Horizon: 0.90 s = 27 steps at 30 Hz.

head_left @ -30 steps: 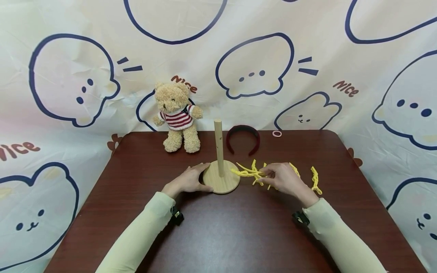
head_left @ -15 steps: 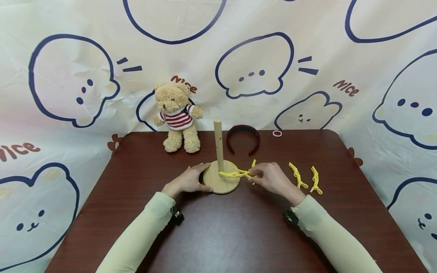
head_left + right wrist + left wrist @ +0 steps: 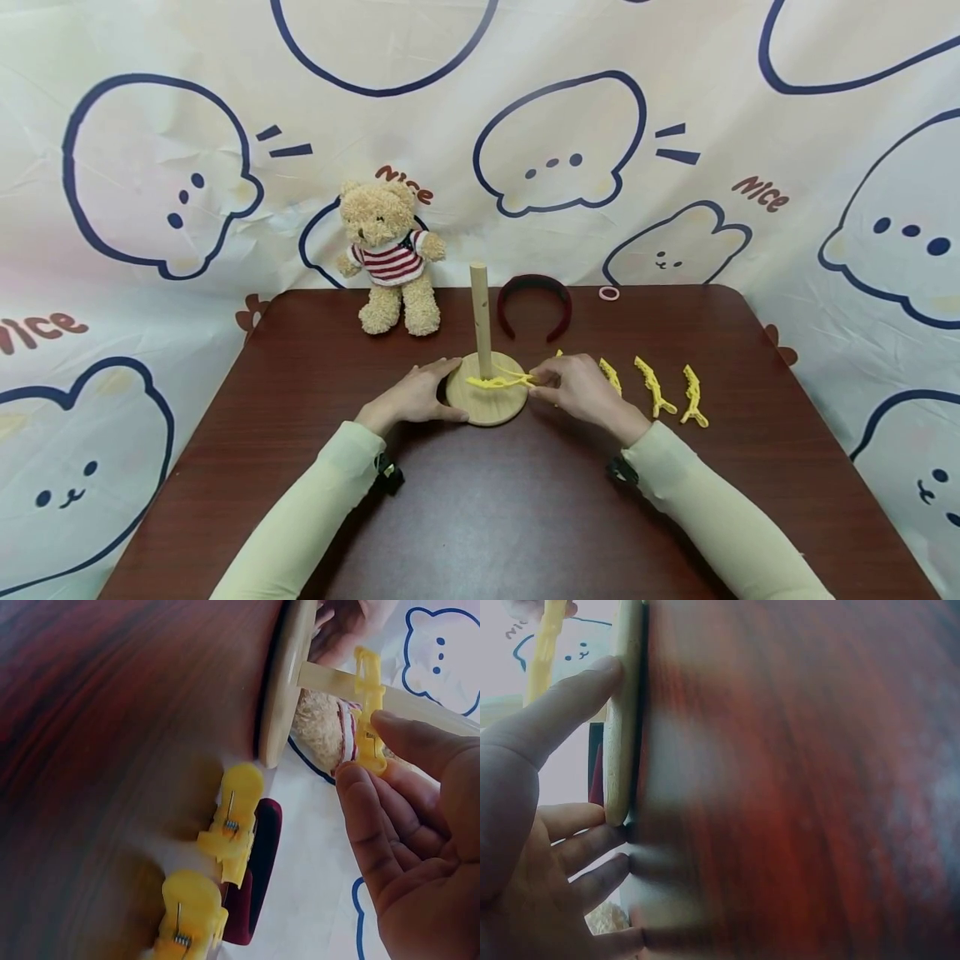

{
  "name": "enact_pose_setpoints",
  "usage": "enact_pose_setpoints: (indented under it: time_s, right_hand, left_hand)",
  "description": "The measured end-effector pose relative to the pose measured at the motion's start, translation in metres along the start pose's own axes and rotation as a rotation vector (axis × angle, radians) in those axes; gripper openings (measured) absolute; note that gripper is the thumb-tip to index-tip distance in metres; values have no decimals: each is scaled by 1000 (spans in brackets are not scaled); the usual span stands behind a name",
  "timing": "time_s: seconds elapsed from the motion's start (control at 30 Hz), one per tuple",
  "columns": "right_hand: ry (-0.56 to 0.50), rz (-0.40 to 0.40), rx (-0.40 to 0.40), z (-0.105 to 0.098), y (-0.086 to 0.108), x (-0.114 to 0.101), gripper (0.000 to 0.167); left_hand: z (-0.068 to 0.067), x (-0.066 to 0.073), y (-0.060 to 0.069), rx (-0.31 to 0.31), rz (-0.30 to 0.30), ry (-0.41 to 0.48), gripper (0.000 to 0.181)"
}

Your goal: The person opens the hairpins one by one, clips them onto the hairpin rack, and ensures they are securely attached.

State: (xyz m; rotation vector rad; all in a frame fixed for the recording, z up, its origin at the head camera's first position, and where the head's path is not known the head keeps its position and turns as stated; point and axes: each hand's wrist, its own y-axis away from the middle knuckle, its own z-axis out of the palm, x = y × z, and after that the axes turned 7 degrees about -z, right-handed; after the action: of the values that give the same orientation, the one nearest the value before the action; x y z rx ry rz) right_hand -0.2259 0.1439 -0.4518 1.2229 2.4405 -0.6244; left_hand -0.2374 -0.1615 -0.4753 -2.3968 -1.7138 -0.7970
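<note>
A wooden stand [image 3: 501, 408] has a round base and an upright post [image 3: 480, 317]. My left hand [image 3: 416, 394] holds the base's left edge, thumb in front and fingers behind, as the base rim [image 3: 621, 750] in the left wrist view also shows. My right hand [image 3: 581, 387] pinches a yellow hair clip [image 3: 487, 384] by its handle end between thumb and fingers. The clip's arms are spread, and one crosses in front of the post low down. In the right wrist view, the same clip [image 3: 370, 712] overlaps the post. Part of its handle is hidden by my fingers.
Several more yellow hair clips [image 3: 655, 387] lie in a row to the right, some partly behind my right hand. A dark red headband [image 3: 534, 282] and a pink hair tie [image 3: 609, 293] lie toward the table's back edge. A teddy bear [image 3: 390, 258] sits back left.
My right hand has moved left, bringing the hair clip from right of the base to the foot of the post. My left hand and the stand have stayed put.
</note>
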Motion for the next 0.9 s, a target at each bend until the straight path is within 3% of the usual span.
enact_pose_setpoints:
  time_s: [0.57,0.9]
  right_hand:
    - [51,-54,43,14,-14,-3,22]
    - [19,3,27,16,-17,-5,25]
  left_hand:
    - [-1,1,0,-10,-4,1,104]
    - [-1,2,1,-10,-9,-1,103]
